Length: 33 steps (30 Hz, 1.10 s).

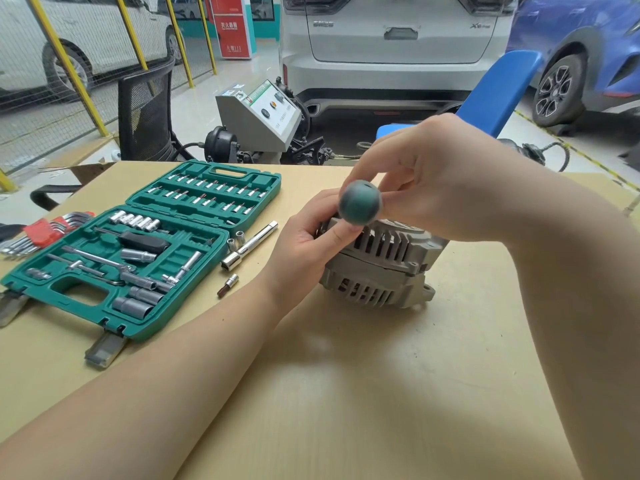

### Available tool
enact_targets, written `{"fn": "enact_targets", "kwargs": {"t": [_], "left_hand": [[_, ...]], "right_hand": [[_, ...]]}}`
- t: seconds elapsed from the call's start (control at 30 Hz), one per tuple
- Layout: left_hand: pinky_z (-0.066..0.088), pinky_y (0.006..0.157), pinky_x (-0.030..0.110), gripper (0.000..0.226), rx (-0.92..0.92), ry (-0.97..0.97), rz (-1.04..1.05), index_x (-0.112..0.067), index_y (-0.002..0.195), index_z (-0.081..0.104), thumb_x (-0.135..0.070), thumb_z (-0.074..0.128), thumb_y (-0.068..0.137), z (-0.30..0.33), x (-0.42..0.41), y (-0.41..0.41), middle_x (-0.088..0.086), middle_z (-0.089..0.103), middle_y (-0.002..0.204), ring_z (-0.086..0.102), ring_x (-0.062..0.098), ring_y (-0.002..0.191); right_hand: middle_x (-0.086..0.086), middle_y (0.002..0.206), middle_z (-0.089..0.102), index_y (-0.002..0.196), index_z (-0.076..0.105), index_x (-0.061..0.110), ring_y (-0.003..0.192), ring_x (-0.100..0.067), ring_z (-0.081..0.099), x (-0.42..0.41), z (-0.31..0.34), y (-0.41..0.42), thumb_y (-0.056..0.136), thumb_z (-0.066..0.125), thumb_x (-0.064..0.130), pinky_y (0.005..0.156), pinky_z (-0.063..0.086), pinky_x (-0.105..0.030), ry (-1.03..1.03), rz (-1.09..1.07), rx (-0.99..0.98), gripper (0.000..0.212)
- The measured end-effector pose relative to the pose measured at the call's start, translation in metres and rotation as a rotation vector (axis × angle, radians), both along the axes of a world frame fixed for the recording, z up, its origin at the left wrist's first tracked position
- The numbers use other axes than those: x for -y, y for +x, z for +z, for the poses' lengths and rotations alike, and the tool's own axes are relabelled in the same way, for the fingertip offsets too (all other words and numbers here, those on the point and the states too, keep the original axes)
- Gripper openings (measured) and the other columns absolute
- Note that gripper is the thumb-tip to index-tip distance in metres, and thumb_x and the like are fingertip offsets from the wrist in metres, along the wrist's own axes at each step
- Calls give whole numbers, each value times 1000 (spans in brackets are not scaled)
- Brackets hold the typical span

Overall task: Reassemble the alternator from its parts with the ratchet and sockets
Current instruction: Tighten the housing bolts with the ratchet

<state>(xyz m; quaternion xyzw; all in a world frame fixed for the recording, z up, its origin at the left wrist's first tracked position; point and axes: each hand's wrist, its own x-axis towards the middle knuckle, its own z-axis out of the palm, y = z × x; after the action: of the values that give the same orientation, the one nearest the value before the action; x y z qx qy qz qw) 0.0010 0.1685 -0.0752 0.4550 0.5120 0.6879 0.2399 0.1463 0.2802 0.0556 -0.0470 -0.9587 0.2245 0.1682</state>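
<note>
The grey alternator (pixel 377 268) stands on the tan table (pixel 346 393), right of centre. My left hand (pixel 304 233) grips its upper left rim, thumb pressed on the housing. My right hand (pixel 426 178) pinches the round teal handle of a driver tool (pixel 360 201) that points down onto the alternator's top; its shaft is hidden behind the handle and blurred. The open green socket case (pixel 145 247) lies to the left with sockets, bits and a black-handled ratchet (pixel 143 241) in its slots.
A long extension with a socket (pixel 249 245), two small sockets (pixel 235 239) and a bit socket (pixel 228 285) lie loose between case and alternator. Red-holdered hex keys (pixel 41 232) lie at the far left edge. Chairs, a grey machine and parked cars stand beyond the table.
</note>
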Motion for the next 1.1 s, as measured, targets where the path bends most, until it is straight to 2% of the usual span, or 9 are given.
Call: {"fn": "enact_targets", "kwargs": {"t": [0.13,0.27,0.37,0.43,0.57,0.7,0.93,1.0,1.1], "left_hand": [[53,88,24,42,-58,-16,31,-17,130,74,-45,66,101,0,1,0,-9,75,114,66,11,107],[54,84,21,50,-63,-26,43,-28,128,74,-66,71,94,-2,1,-2,-17,76,109,68,5,105],[53,88,19,43,-103,-23,47,-44,124,74,-72,68,93,-4,0,-1,-21,73,107,65,3,104],[53,97,26,35,-117,-7,35,-52,126,72,-71,63,97,-5,-3,0,-21,73,115,65,5,112],[47,116,59,30,-103,30,18,-49,130,71,-60,62,103,-10,-8,-2,0,70,136,63,27,133],[41,117,67,29,-114,32,8,-51,129,72,-45,58,104,-8,-7,-3,12,67,140,59,34,136],[42,112,72,27,-133,30,0,-43,125,74,-45,57,104,-7,-5,-2,17,67,133,60,42,129],[47,112,64,26,-113,17,22,-45,125,74,-50,61,103,-7,-5,-1,10,70,133,62,33,130],[57,96,24,33,-106,-14,31,-50,129,72,-64,64,100,-3,-2,3,-14,75,124,68,5,120]], "right_hand": [[12,83,71,95,80,38,76,-6,69,-1,-3,-4,90,79,28,69,56,-35,35,-3,-10,11],[8,89,68,98,82,29,74,-10,63,-2,-4,-8,86,81,29,71,51,-33,77,23,-32,11],[1,90,68,98,83,24,75,-16,61,-6,-7,-9,88,80,29,71,49,-35,81,64,-64,11],[0,89,68,99,83,21,75,-17,59,-10,-12,-11,90,79,33,70,48,-36,49,85,-95,16],[1,87,67,99,82,23,82,-18,62,-12,-17,-15,87,65,54,71,49,-31,-49,155,-146,38],[-6,87,67,95,75,36,80,-18,61,-13,-19,-17,87,64,54,72,52,-41,-125,194,-153,22],[-12,93,68,105,82,17,82,-27,64,-19,-20,-14,92,66,45,72,54,-51,-162,174,-139,35],[-8,95,68,104,81,23,84,-24,64,-18,-18,-12,94,69,39,75,54,-50,-134,179,-120,22],[-1,97,70,104,81,26,90,-19,64,-14,-14,-11,94,72,34,80,54,-45,-77,158,-98,16]]}}
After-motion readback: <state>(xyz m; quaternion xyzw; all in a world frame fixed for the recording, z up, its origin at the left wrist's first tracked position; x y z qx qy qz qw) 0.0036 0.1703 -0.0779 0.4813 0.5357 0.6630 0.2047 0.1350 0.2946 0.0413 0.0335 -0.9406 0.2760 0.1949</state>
